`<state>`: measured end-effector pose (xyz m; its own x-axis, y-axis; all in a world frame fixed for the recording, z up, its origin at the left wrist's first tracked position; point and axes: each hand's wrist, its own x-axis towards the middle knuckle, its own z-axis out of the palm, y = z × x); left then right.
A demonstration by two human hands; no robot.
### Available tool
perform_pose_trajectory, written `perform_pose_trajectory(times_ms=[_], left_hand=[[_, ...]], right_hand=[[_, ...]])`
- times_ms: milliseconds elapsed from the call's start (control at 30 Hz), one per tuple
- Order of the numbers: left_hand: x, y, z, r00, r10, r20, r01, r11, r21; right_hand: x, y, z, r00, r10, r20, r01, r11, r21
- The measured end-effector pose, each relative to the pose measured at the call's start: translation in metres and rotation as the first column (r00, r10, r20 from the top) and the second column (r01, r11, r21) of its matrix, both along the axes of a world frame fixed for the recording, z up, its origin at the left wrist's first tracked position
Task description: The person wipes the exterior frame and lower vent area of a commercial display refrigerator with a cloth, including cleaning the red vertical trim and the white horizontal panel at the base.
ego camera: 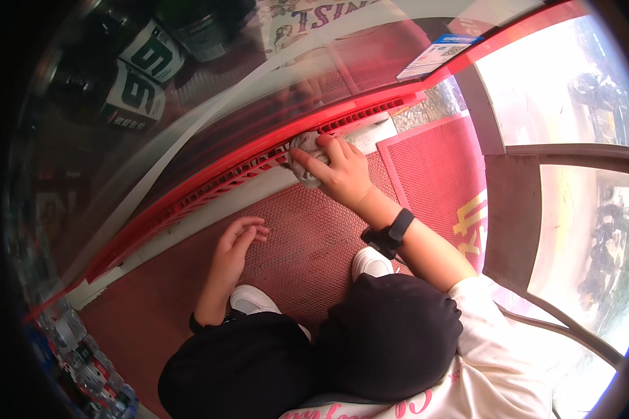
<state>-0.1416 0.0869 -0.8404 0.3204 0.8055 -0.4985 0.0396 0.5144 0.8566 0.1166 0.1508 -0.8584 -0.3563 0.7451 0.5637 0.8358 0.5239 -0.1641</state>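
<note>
A crumpled grey-white cloth (305,170) is gripped under the fingers of my right hand (343,170). It is pressed against the slatted red grille (230,180) along the bottom of a red-framed glass display cooler. My right wrist wears a black watch. Lower and to the left, my left hand (236,243) hangs above the floor mat with its fingers loosely curled and apart, holding nothing. Below the grille runs a white base strip (199,217), partly covered by the cloth and hand.
Behind the glass stand dark bottles with white labels (154,50). A sticker with a printed code (440,55) is on the cooler's frame. Wrapped plastic bottles (91,366) are at the lower left. A red mat (304,241) covers the floor; a glass door (511,220) is on the right.
</note>
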Motion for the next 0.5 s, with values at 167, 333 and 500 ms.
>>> perform_pose_trajectory(times_ms=[167, 333, 500], left_hand=[[-0.008, -0.001, 0.004, 1.0, 0.029, -0.007, -0.029, 1.0, 0.002], [-0.002, -0.003, 0.004, 1.0, -0.008, 0.003, 0.008, 1.0, 0.003], [0.003, -0.003, 0.003, 0.999, -0.031, -0.018, 0.031, 1.0, 0.003]], right_hand=[[0.071, 0.006, -0.018, 0.963, -0.27, 0.008, 0.27, 0.963, -0.01], [0.134, 0.018, -0.029, 0.813, -0.553, -0.184, 0.57, 0.82, 0.052], [0.118, 0.018, -0.058, 0.6, -0.672, -0.434, 0.672, 0.718, -0.182]])
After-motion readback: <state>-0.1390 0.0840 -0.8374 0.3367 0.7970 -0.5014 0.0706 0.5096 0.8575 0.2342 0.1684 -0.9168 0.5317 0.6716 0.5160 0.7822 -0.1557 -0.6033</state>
